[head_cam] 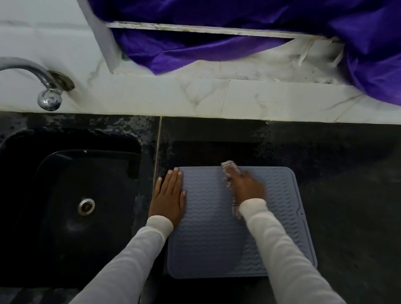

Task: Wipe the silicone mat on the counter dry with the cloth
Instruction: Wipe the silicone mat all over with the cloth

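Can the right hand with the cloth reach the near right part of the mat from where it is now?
Probably yes. The right hand holds the cloth near the mat's far edge, and nothing lies on the mat there.

a single head-worn view looks steeply down and forward from close above the counter [347, 187], both forearms reaching in from the bottom edge. the wall tiles [199, 96] lie beyond the hands, along the upper frame.
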`<state>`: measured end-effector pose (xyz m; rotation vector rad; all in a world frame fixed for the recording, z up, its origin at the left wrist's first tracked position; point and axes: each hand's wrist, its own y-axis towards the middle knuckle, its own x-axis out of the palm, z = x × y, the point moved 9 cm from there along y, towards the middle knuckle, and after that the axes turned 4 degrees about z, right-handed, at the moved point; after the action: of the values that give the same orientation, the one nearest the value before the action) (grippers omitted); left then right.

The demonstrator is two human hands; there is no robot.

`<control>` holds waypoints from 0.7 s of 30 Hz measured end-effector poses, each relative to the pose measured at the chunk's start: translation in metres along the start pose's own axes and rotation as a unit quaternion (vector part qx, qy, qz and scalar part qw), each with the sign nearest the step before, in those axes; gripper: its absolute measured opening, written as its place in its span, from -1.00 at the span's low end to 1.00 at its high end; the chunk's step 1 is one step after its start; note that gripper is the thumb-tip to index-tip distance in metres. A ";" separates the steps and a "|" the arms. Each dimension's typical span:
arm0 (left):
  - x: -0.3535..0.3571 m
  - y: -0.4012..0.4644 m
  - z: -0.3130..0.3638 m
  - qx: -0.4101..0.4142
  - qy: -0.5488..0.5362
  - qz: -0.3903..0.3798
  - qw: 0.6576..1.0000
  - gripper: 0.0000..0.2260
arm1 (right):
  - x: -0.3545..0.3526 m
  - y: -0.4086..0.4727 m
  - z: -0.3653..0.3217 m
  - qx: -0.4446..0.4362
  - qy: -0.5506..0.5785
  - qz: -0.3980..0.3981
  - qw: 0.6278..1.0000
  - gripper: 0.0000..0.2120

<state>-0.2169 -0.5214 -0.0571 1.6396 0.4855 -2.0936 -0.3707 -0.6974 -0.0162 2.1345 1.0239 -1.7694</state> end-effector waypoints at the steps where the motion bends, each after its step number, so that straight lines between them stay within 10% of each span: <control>1: 0.001 0.000 -0.001 -0.002 0.000 0.000 1.000 -0.45 | -0.009 0.000 0.017 0.005 -0.015 0.018 1.000 -0.55; 12: -0.001 0.000 0.000 0.003 -0.022 0.010 1.000 -0.46 | -0.052 -0.009 0.133 0.225 0.097 0.123 0.962 -0.62; 21: -0.013 0.012 -0.019 0.051 -0.080 0.019 0.995 -0.45 | -0.023 -0.023 -0.079 -0.092 0.105 0.112 0.984 -0.66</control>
<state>-0.1917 -0.5199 -0.0490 1.5064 0.2974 -2.2317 -0.3233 -0.6459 0.0330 2.2511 0.9096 -1.3197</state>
